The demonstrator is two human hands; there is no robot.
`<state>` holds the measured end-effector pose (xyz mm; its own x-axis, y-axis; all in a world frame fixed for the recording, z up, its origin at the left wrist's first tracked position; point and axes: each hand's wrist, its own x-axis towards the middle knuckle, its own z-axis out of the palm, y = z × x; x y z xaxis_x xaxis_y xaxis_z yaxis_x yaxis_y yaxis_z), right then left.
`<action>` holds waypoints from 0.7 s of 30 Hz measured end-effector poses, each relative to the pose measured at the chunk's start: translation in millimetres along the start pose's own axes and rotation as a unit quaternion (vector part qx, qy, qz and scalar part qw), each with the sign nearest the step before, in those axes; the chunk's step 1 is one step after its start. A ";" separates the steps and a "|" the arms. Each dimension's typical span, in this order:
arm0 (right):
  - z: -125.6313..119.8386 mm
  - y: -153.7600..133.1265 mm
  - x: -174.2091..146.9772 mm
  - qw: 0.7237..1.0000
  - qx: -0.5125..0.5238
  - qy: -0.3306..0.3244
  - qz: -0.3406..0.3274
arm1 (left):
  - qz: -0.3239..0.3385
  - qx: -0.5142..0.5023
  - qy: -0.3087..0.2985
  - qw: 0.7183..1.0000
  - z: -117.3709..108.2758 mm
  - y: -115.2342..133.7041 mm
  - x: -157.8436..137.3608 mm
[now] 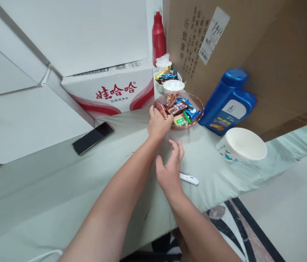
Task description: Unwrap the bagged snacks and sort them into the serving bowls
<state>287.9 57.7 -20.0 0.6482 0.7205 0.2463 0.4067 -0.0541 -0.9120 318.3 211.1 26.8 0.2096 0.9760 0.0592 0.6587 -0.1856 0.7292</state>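
A clear amber-tinted plate [201, 109] with a gold rim holds several wrapped snacks [177, 108]. My left hand [159, 122] is at its near left edge, thumb and fingers curled around a reddish wrapped snack [161, 108]; the fingertips are partly hidden. Nearer to me, my right hand [171, 167] hovers or rests over the cloth with its fingers spread and bent, holding nothing. A white plastic utensil [190, 178] lies beside it, its left end hidden behind that hand.
A phone [93, 138] lies left, before a white carton [109, 91]. Behind the plate stand a white cup [173, 86], a bowl of packets [158, 86] and a red bottle [158, 40]. A blue bottle [225, 105], paper tub [244, 143] and large cardboard box [267, 65] are right.
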 end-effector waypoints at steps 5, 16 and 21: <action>-5.8 3.9 5.2 0.999 0.006 -0.010 0.037 | -0.007 -0.043 0.016 0.999 7.7 6.2 21.1; -7.2 -2.3 2.0 1.000 -0.011 -0.007 -0.008 | -0.053 -0.094 0.055 0.993 29.1 24.3 66.0; -7.8 -10.4 5.0 0.999 0.005 0.005 -0.034 | -0.035 -0.074 0.027 0.996 18.0 22.3 61.3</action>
<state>291.9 56.5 -6.7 0.6250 0.7157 0.3117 0.4447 0.0018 -0.8957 358.8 264.7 34.4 0.1241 0.9915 0.0385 0.5551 -0.1015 0.8255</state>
